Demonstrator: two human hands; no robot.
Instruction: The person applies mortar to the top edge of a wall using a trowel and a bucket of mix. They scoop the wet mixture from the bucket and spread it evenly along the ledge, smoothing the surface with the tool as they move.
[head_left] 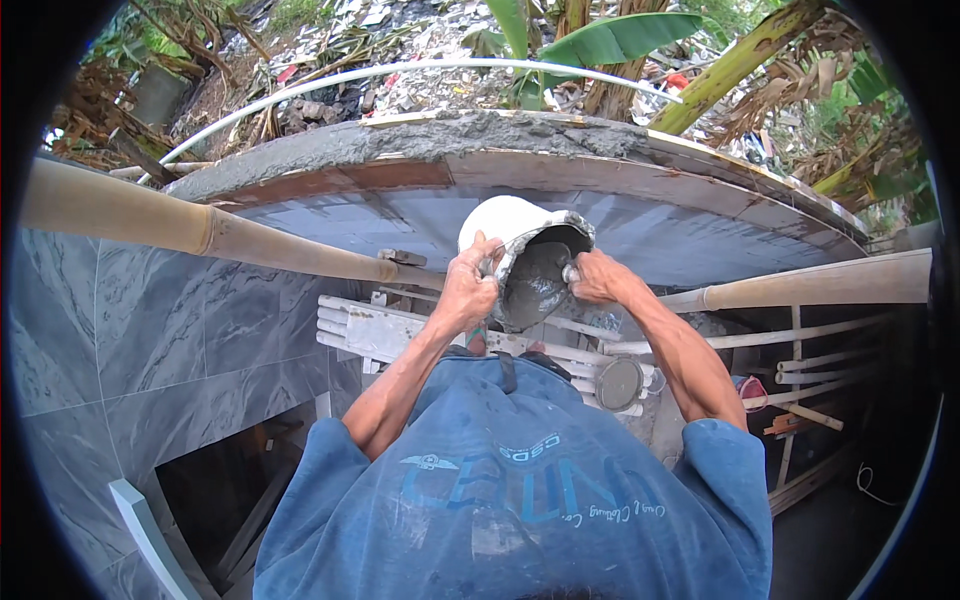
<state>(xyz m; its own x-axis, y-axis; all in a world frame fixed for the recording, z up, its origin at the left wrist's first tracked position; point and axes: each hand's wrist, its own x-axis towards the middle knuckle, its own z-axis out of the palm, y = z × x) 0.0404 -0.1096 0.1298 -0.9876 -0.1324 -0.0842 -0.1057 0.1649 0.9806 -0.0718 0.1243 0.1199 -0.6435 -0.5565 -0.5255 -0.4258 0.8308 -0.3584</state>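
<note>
A white bucket [496, 220] is tilted in front of me, its mouth turned toward me. Wet grey mortar [538, 282] lies inside and coats the rim. My left hand [472, 283] is closed on the bucket's left side near the rim. On the other side, the fingers of my right hand [600, 276] are wrapped round the rim or the handle end; which of these I cannot tell. Beyond the bucket runs a curved wall [590, 170], with rough grey mortar [400, 143] along its top.
Thick bamboo poles stand out at left [120, 208] and right [820, 283]. Below me is a scaffold platform [375, 332] of pale poles and boards, with a round tub of grey mix [619, 383]. Marbled grey tiles [150, 320] cover the left wall. A white pipe [420, 66] arches behind.
</note>
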